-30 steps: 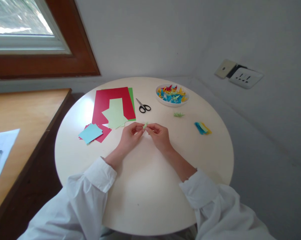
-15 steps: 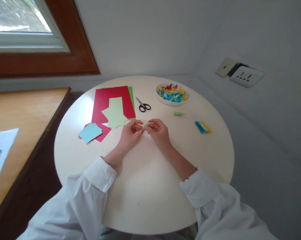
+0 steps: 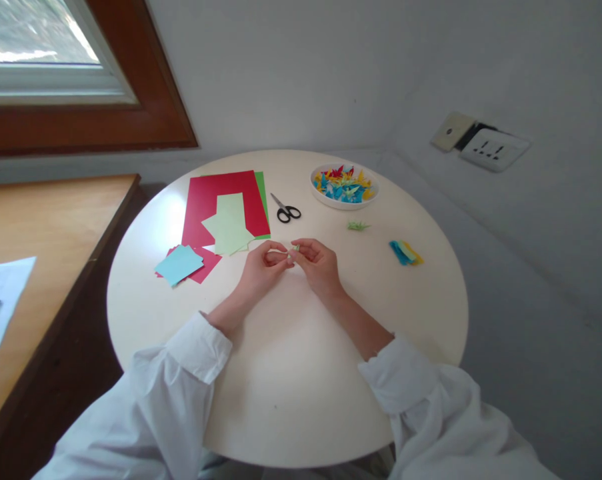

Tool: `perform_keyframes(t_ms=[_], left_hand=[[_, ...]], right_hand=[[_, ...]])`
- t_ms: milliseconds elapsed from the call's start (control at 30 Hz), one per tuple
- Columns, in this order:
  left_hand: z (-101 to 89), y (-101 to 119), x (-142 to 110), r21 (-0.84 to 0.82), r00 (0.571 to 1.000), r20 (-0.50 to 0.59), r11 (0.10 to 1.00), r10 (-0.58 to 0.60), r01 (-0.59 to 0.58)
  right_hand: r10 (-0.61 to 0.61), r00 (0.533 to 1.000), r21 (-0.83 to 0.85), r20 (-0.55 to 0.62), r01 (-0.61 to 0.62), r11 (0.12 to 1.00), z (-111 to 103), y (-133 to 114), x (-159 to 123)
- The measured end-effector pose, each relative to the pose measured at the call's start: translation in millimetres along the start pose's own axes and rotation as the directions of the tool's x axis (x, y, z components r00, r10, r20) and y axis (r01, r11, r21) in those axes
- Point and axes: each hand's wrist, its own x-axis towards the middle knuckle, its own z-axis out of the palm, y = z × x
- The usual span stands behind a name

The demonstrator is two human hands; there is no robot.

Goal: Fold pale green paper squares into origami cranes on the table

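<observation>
My left hand [image 3: 261,269] and my right hand [image 3: 318,264] meet over the middle of the round white table [image 3: 291,373], fingertips pinched together on a tiny folded piece of pale green paper [image 3: 295,249]. Most of that piece is hidden by my fingers. Both wrists rest on the tabletop. Just behind my left hand lie pale green sheets [image 3: 229,227] on a large red sheet [image 3: 221,200].
Black scissors [image 3: 285,211] lie behind my hands. A white dish of small coloured folded papers [image 3: 344,186] stands at the back right. A small green folded piece [image 3: 357,226] and a blue-yellow stack [image 3: 405,253] lie right. Light blue squares [image 3: 179,264] lie left, beside a wooden desk [image 3: 45,240].
My fingers have shifted slightly on the green paper and closed in around it, so less of it shows. The hands stay in the same spot.
</observation>
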Motion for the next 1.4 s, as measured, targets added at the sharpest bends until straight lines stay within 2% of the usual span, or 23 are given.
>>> perform_keyframes(t_ms=[333,600,800,1100,1400], left_hand=[[-1.5,0.9,1.1,-0.085,0.994,-0.112,0.996,-0.013,0.003],[-3.7,-0.2,1.1,-0.013,0.997,-0.078,1.0,-0.019,0.018],[-2.8,0.9,0.8,0.079,0.995,-0.102,0.997,-0.017,0.025],[0.4,5.0,0.1,0.101,0.994,-0.101,0.994,0.044,-0.034],[0.0,2.1,0.0,0.116,0.995,-0.08,0.992,0.058,-0.048]], right_hand=[[-0.025,0.999,-0.117,-0.048,0.02,0.993,-3.5,-2.0,2.3],[-0.079,0.996,-0.158,-0.037,0.072,0.985,-4.3,2.8,3.3],[-0.069,0.997,-0.173,-0.017,0.065,0.983,-3.5,2.1,2.2],[-0.025,0.999,-0.174,-0.041,0.017,0.985,-0.1,-0.9,0.0],[-0.047,0.999,-0.128,-0.028,0.043,0.991,0.3,2.4,0.4]])
